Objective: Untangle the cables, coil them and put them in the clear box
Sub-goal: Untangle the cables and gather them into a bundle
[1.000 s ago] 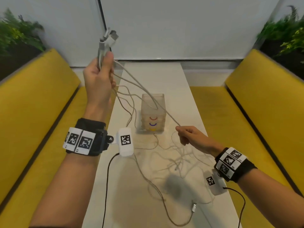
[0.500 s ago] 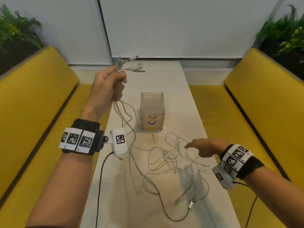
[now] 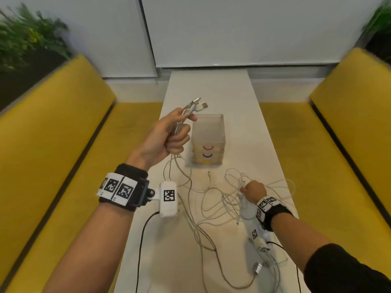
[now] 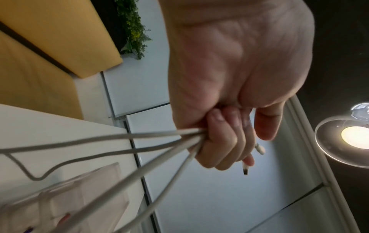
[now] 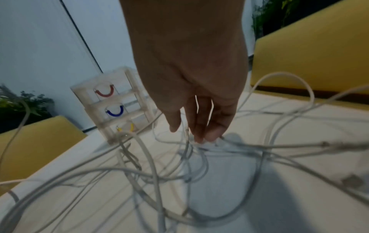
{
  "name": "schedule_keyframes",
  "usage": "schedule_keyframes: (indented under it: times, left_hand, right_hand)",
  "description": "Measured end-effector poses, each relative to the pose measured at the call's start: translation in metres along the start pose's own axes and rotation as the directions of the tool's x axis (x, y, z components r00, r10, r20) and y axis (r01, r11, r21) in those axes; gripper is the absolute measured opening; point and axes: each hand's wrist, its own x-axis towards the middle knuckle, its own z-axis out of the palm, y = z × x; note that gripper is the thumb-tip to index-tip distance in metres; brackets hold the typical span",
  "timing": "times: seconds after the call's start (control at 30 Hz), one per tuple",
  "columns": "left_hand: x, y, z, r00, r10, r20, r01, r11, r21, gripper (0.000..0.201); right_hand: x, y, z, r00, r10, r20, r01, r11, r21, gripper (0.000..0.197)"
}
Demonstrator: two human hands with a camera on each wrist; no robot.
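My left hand [image 3: 178, 133] is raised left of the clear box [image 3: 208, 132] and grips a bundle of white cable ends; their plugs [image 3: 197, 103] stick out above the fist. In the left wrist view the fingers [image 4: 217, 141] curl round several strands [image 4: 119, 141] that run down toward the table. The loose tangle of cables [image 3: 220, 206] lies on the white table [image 3: 211, 85] in front of the box. My right hand [image 3: 251, 190] is low over the tangle. Its straight fingers [image 5: 205, 134] point down and touch the strands [image 5: 187, 151], thumb held apart.
The box [image 5: 111, 102] has three stacked drawers with red, blue and yellow handles. A USB plug [image 3: 258, 268] lies near the table's front edge. Yellow benches [image 3: 53, 127] flank the narrow table, and plants stand behind them. Black wrist-camera leads hang off both wrists.
My left hand came down from high up to beside the box, still holding the bundle. My right hand let go of the taut strand and dropped onto the tangle.
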Motion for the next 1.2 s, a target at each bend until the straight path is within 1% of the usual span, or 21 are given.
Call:
schedule_keyframes:
  times: [0.13, 0.23, 0.3, 0.37, 0.4, 0.43, 0.47, 0.53, 0.57, 0.6, 0.63, 0.7, 0.73, 0.8, 0.87, 0.9, 0.93, 1.0, 1.03, 1.1, 1.2]
  left_hand:
    - [0.000, -0.011, 0.003, 0.996, -0.061, -0.069, 0.068, 0.991, 0.117, 0.013]
    - [0.002, -0.018, 0.007, 0.987, -0.098, -0.127, 0.118, 0.979, 0.168, 0.014]
    - [0.006, -0.024, 0.008, 0.980, -0.110, -0.164, 0.139, 0.975, 0.174, 0.017]
    - [0.010, -0.031, 0.008, 0.974, -0.121, -0.193, 0.156, 0.972, 0.174, 0.019]
    - [0.013, -0.036, 0.007, 0.971, -0.126, -0.203, 0.160, 0.973, 0.165, 0.020]
    - [0.015, -0.040, 0.007, 0.970, -0.128, -0.207, 0.160, 0.976, 0.149, 0.021]
    - [0.017, -0.044, 0.006, 0.969, -0.128, -0.209, 0.158, 0.978, 0.132, 0.021]
    - [0.020, -0.051, 0.007, 0.968, -0.127, -0.214, 0.154, 0.981, 0.117, 0.021]
    - [0.022, -0.054, 0.008, 0.967, -0.121, -0.223, 0.150, 0.981, 0.119, 0.021]
    - [0.023, -0.055, 0.009, 0.964, -0.113, -0.242, 0.146, 0.982, 0.123, 0.020]
    - [0.024, -0.057, 0.010, 0.958, -0.103, -0.269, 0.143, 0.981, 0.133, 0.019]
    - [0.025, -0.057, 0.012, 0.943, -0.090, -0.321, 0.149, 0.975, 0.163, 0.016]
    - [0.025, -0.057, 0.012, 0.936, -0.088, -0.340, 0.153, 0.973, 0.170, 0.016]
    - [0.023, -0.056, 0.014, 0.930, -0.095, -0.354, 0.160, 0.974, 0.160, 0.021]
    - [0.021, -0.054, 0.018, 0.931, -0.113, -0.348, 0.172, 0.974, 0.146, 0.026]
    - [0.019, -0.054, 0.020, 0.932, -0.118, -0.343, 0.177, 0.974, 0.145, 0.027]
    - [0.019, -0.055, 0.022, 0.934, -0.122, -0.335, 0.178, 0.974, 0.141, 0.027]
    - [0.017, -0.059, 0.026, 0.944, -0.134, -0.301, 0.178, 0.976, 0.123, 0.022]
    - [0.017, -0.061, 0.029, 0.952, -0.131, -0.278, 0.169, 0.978, 0.120, 0.018]
    - [0.015, -0.062, 0.037, 0.968, -0.102, -0.231, 0.131, 0.985, 0.114, 0.013]
    - [0.012, -0.062, 0.051, 0.973, -0.030, -0.231, 0.058, 0.992, 0.113, 0.019]
  right_hand:
    - [0.007, 0.003, 0.006, 0.999, 0.039, -0.023, -0.037, 0.996, 0.077, 0.034]
    - [0.008, 0.004, 0.000, 0.994, 0.104, -0.041, -0.090, 0.961, 0.263, 0.027]
    - [0.004, 0.001, -0.012, 0.993, 0.117, -0.034, -0.089, 0.885, 0.456, 0.025]
    - [-0.007, -0.010, -0.030, 0.996, 0.092, -0.019, -0.057, 0.747, 0.663, 0.018]
    - [-0.011, -0.016, -0.039, 0.998, 0.062, -0.034, -0.018, 0.696, 0.718, 0.015]
    - [-0.017, -0.024, -0.048, 0.997, 0.023, -0.070, 0.036, 0.674, 0.737, 0.014]
    - [-0.022, -0.032, -0.056, 0.993, -0.006, -0.122, 0.092, 0.691, 0.717, 0.015]
    - [-0.030, -0.046, -0.070, 0.972, -0.064, -0.225, 0.185, 0.799, 0.572, 0.018]
    - [-0.033, -0.052, -0.078, 0.969, -0.104, -0.224, 0.202, 0.857, 0.475, 0.020]
    - [-0.037, -0.058, -0.085, 0.976, -0.134, -0.172, 0.192, 0.902, 0.387, 0.022]
    - [-0.041, -0.063, -0.091, 0.988, -0.135, -0.079, 0.153, 0.936, 0.318, 0.029]
    - [-0.048, -0.068, -0.103, 0.994, -0.066, 0.089, 0.049, 0.983, 0.176, 0.051]
    - [-0.052, -0.071, -0.107, 0.991, -0.035, 0.132, 0.020, 0.993, 0.119, 0.058]
    - [-0.060, -0.078, -0.116, 0.990, -0.023, 0.139, 0.014, 0.998, 0.066, 0.061]
    - [-0.068, -0.089, -0.125, 0.991, -0.085, 0.106, 0.070, 0.988, 0.137, 0.051]
    - [-0.072, -0.096, -0.128, 0.983, -0.151, 0.104, 0.119, 0.957, 0.266, 0.041]
    - [-0.078, -0.103, -0.130, 0.965, -0.244, 0.098, 0.180, 0.884, 0.431, 0.029]
    - [-0.091, -0.117, -0.134, 0.901, -0.434, 0.003, 0.308, 0.644, 0.701, 0.025]
    - [-0.097, -0.124, -0.136, 0.873, -0.481, -0.075, 0.370, 0.554, 0.746, 0.025]
    - [-0.109, -0.137, -0.135, 0.839, -0.497, -0.221, 0.467, 0.450, 0.761, 0.019]
    - [-0.112, -0.147, -0.131, 0.860, -0.400, -0.317, 0.465, 0.359, 0.810, 0.015]
